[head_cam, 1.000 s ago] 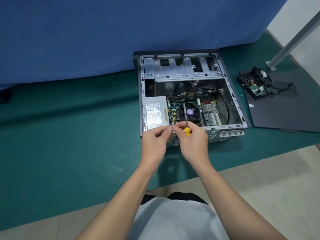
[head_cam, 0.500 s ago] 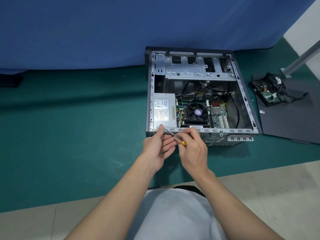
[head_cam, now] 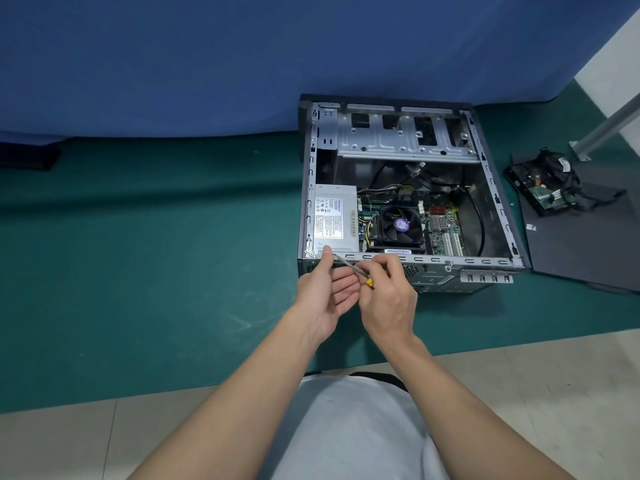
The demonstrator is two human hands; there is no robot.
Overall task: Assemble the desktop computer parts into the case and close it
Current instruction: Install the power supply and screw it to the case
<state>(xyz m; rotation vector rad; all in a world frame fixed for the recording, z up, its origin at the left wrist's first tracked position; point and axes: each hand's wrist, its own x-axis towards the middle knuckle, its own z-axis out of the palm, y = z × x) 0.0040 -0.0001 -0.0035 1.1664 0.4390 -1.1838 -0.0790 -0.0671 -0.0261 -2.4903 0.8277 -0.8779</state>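
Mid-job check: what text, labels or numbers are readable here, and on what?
None can be read.
Power supply label: print too small.
Purple sticker on the fan: blurred.
Barcode strip below the fan: too small.
White sticker on the side panel: too small.

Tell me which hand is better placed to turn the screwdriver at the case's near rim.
Right. The right hand grips the screwdriver by its yellow handle, shaft angled toward the case rim beside the power supply; the left hand only steadies the tip.
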